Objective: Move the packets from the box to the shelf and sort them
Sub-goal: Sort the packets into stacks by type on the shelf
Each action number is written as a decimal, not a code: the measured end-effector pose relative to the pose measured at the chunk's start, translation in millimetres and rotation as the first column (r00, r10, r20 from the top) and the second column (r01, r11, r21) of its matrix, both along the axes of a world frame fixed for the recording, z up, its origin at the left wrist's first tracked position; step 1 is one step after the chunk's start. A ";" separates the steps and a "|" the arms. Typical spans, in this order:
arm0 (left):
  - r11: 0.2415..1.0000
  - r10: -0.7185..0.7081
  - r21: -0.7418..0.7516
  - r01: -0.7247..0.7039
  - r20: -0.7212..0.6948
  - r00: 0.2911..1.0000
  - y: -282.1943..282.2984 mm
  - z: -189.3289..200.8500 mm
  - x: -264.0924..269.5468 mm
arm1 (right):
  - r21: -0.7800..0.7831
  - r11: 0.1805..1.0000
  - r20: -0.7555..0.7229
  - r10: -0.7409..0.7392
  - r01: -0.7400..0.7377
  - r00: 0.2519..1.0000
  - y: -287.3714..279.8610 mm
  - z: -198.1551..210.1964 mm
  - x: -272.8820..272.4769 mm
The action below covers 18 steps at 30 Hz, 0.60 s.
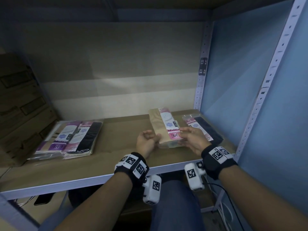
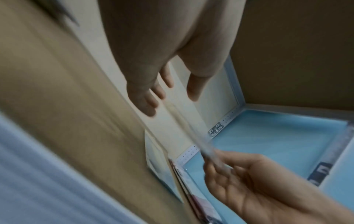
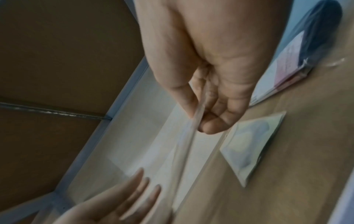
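A beige packet (image 1: 158, 124) with a pink and white label hovers just above the shelf (image 1: 120, 139), over a packet lying flat (image 3: 249, 144). My right hand (image 1: 191, 139) pinches its near right edge between thumb and fingers (image 3: 210, 124); in the left wrist view the packet (image 2: 199, 141) shows as a thin blurred line. My left hand (image 1: 146, 140) is palm up at the packet's left edge, with straight fingers (image 2: 147, 100) that grip nothing. A packet with black contents (image 1: 205, 129) lies at the right end. A pile of purple and pink packets (image 1: 66, 139) lies at the left end.
Brown cardboard boxes (image 1: 21, 105) stand against the shelf's left end. A blue side panel (image 1: 241, 80) and perforated metal uprights (image 1: 201, 80) close off the right. The shelf's white front edge (image 1: 83, 182) runs across, with cables and a dark flat object (image 1: 45, 199) below it.
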<state>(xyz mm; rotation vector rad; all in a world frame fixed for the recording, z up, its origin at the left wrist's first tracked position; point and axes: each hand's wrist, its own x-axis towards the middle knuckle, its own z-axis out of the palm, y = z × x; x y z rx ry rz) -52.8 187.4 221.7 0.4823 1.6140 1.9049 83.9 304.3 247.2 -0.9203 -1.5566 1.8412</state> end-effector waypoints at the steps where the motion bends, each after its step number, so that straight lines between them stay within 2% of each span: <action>1: 0.999 0.038 -0.018 -0.040 -0.088 0.995 -1.9 4.0 -4.5 | 0.047 0.999 0.050 -0.005 0.003 0.999 2.3 0.1 2.5; 3: 0.989 0.122 -0.040 -0.141 -0.300 0.946 -5.5 14.7 -16.8 | 0.196 0.979 0.206 0.010 -0.051 0.978 6.7 2.2 9.2; 5: 0.965 0.086 -0.156 -0.209 -0.568 0.819 -10.2 24.9 -32.5 | 0.335 0.927 0.355 0.042 -0.169 0.934 7.2 7.4 16.6; 7: 0.917 -0.138 -0.327 -0.228 -0.797 0.588 -17.1 34.9 -44.6 | 0.444 0.862 0.418 0.042 -0.245 0.907 6.7 13.8 21.9; 8: 0.876 -0.304 -0.436 -0.206 -0.831 0.466 -21.0 39.3 -49.1 | 0.481 0.834 0.432 0.042 -0.270 0.901 6.8 16.2 23.5; 9: 0.814 -0.472 -0.557 -0.165 -0.800 0.370 -24.3 42.8 -52.6 | 0.500 0.817 0.442 0.045 -0.288 0.896 6.0 19.2 25.1; 10: 0.747 -0.606 -0.658 -0.098 -0.734 0.307 -27.7 44.6 -55.8 | 0.506 0.808 0.448 0.054 -0.302 0.892 5.7 20.8 26.5; 11: 0.681 -0.698 -0.732 -0.013 -0.653 0.294 -30.6 44.9 -58.2 | 0.506 0.802 0.455 0.064 -0.317 0.888 5.6 22.1 27.6; 12: 0.644 -0.740 -0.761 0.077 -0.595 0.313 -33.4 44.7 -59.5 | 0.508 0.793 0.468 0.073 -0.336 0.881 5.8 23.4 28.3; 14: 0.641 -0.749 -0.742 0.198 -0.547 0.373 -38.3 43.0 -62.5 | 0.508 0.780 0.498 0.080 -0.365 0.863 6.8 25.1 28.9; 16: 0.658 -0.732 -0.723 0.211 -0.549 0.403 -41.1 41.4 -64.7 | 0.494 0.789 0.503 0.083 -0.365 0.860 8.4 25.4 27.5; 18: 0.693 -0.683 -0.706 0.148 -0.576 0.449 -42.7 39.1 -66.9 | 0.475 0.834 0.448 0.045 -0.280 0.893 8.7 24.2 24.0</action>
